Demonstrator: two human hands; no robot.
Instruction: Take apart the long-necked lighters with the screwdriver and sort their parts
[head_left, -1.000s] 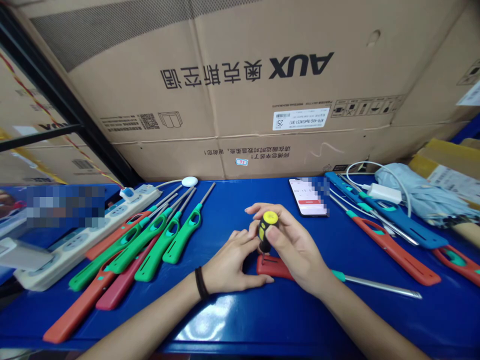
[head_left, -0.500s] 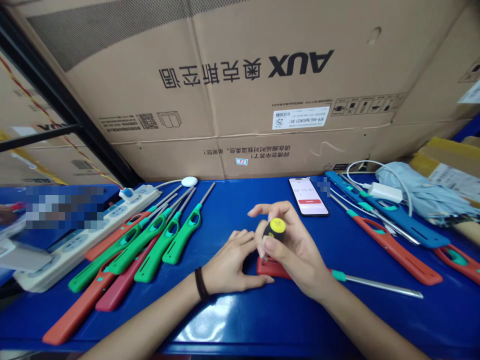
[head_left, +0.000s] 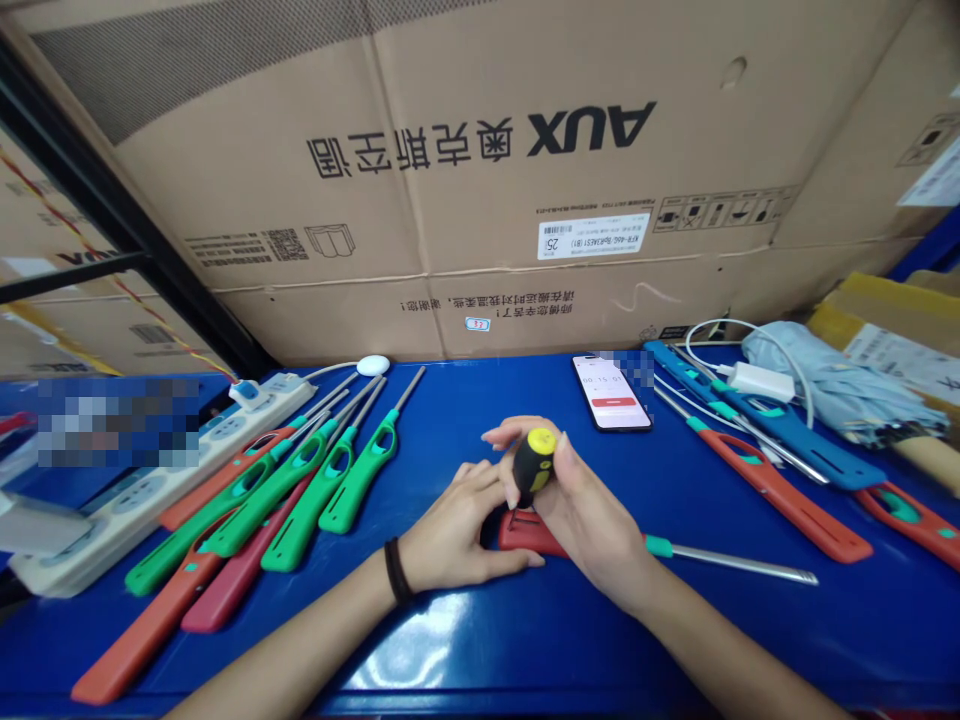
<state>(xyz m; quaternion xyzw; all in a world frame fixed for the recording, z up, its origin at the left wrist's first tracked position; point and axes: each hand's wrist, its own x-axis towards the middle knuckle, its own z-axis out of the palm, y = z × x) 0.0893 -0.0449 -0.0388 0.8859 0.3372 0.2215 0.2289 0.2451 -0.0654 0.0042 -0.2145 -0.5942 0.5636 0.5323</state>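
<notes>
A red gas lighter [head_left: 525, 537] lies flat on the blue tabletop, its metal tube [head_left: 739, 562] pointing right. Around the end of its handle, my left hand [head_left: 457, 525] is closed, thumb on the near side and fingers on the far side. My right hand [head_left: 600, 530] grips a short screwdriver [head_left: 534, 468] with a black and yellow handle. The screwdriver stands nearly upright over the lighter's handle end, its shaft reaching down to it. Part of the lighter's middle is hidden beneath my right hand.
Several green and red lighters [head_left: 300, 500] lie at left beside a white power strip [head_left: 225, 430]. A phone [head_left: 611, 393] showing a timer lies behind my hands. At right are blue lighters [head_left: 832, 450], red lighters [head_left: 817, 510], a white charger [head_left: 761, 381] and a folded umbrella [head_left: 840, 385]. A large cardboard box [head_left: 450, 230] stands behind.
My right thumb has moved from across the screwdriver's handle up to its right side, and the hand has turned. The handle tilts differently. My left hand stays on the lighter. The view shifts slightly.
</notes>
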